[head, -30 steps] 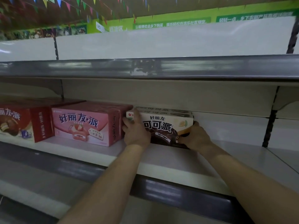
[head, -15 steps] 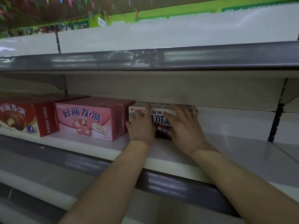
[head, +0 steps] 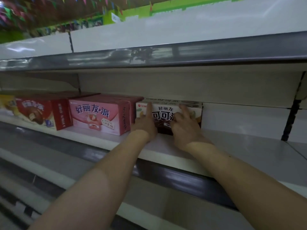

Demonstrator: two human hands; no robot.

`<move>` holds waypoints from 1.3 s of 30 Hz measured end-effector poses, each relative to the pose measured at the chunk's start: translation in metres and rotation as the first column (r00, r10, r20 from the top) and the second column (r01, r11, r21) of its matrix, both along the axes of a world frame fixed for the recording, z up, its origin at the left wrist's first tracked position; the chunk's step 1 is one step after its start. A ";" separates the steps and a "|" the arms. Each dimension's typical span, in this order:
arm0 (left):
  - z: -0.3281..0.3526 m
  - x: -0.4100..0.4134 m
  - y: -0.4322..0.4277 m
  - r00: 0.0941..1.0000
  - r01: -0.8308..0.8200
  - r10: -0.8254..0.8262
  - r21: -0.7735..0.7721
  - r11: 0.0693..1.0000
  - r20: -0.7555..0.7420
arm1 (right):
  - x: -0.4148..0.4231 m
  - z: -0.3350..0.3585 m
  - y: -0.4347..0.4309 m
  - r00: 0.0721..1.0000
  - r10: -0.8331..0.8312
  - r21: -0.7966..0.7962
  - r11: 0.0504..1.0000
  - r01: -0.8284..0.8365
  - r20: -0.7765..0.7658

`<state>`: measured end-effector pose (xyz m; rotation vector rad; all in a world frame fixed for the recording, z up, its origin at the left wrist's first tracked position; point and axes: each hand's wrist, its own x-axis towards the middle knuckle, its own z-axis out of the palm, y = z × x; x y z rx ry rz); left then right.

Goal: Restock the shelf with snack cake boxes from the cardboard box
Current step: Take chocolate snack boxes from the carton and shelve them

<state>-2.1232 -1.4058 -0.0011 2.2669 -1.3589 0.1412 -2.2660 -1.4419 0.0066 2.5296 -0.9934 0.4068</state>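
Your shelf [head: 245, 146] runs white and flat, with bare board stretching to the right of the boxes as far as the dark upright [head: 289, 120]; a strip of board also lies bare in front of the boxes, out to the front lip; overhead the grey rail of the upper shelf [head: 166, 55] hangs low, leaving only a narrow gap above the box tops.

You have four boxes in the row: a yellow box [head: 7, 104] cut off at the left edge, a red box [head: 44, 112], a pink box [head: 99, 117], and the white-and-brown cocoa box [head: 166, 112], which stands on the shelf at the right end of the row, just beside the pink one and set back towards the rear panel.

Your left hand [head: 146, 123] lies flat against the left part of the cocoa box's front, one finger stretched straight up its face; your right hand [head: 184, 128] presses the right part of the same face with fingers spread and only loosely bent; neither hand wraps round the box.
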 end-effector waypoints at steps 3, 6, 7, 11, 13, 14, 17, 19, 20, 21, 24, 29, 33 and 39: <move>0.009 -0.007 0.019 0.995 -0.016 0.013 -0.023 1.000 -0.102 | -0.002 0.010 0.011 0.999 -0.002 0.063 0.998 0.004 -0.038; 0.012 -0.014 0.045 0.992 -0.051 0.022 -0.227 0.973 -0.127 | -0.005 0.018 0.029 0.996 0.091 0.144 0.986 -0.088 -0.014; 0.013 -0.016 0.055 0.989 -0.086 0.048 -0.286 0.954 -0.140 | -0.007 0.020 0.038 0.989 0.148 0.158 0.976 -0.148 0.012; 0.008 -0.027 0.101 0.949 -0.288 0.218 -0.338 0.896 -0.229 | -0.013 0.021 0.076 0.912 0.396 0.076 0.912 -0.404 0.105; -0.001 -0.033 0.127 0.909 -0.385 0.300 -0.305 0.871 -0.290 | -0.015 0.015 0.094 0.877 0.477 0.062 0.875 -0.480 0.066; -0.007 -0.036 0.142 0.892 -0.420 0.332 -0.292 0.859 -0.307 | -0.015 0.010 0.103 0.855 0.518 0.060 0.853 -0.519 0.042; -0.023 -0.048 0.191 0.825 -0.538 0.449 -0.235 0.810 -0.342 | -0.016 -0.007 0.131 0.785 0.620 0.089 0.782 -0.616 -0.015; -0.035 -0.062 0.229 0.756 -0.626 0.533 -0.179 0.759 -0.379 | -0.015 -0.021 0.153 0.739 0.672 0.156 0.735 -0.659 -0.044; -0.043 -0.070 0.249 0.726 -0.659 0.563 -0.164 0.735 -0.394 | -0.015 -0.028 0.166 0.714 0.698 0.188 0.710 -0.679 -0.058; -0.051 -0.078 0.269 0.698 -0.687 0.588 -0.153 0.710 -0.409 | -0.015 -0.036 0.181 0.686 0.725 0.216 0.681 -0.700 -0.064; -0.072 -0.108 0.330 0.604 -0.771 0.667 -0.106 0.629 -0.437 | -0.021 -0.061 0.230 0.573 0.816 0.279 0.568 -0.774 -0.074; -0.103 -0.156 0.422 0.385 -0.893 0.812 0.044 0.447 -0.438 | -0.043 -0.098 0.321 0.373 0.915 0.312 0.402 -0.861 -0.151; -0.126 -0.201 0.493 0.228 -0.940 0.866 0.130 0.315 -0.444 | -0.064 -0.123 0.396 0.210 0.959 0.353 0.266 -0.897 -0.189; -0.149 -0.284 0.598 0.042 -0.949 0.889 0.260 0.178 -0.457 | -0.118 -0.148 0.501 -0.027 0.979 0.469 0.072 -0.880 -0.200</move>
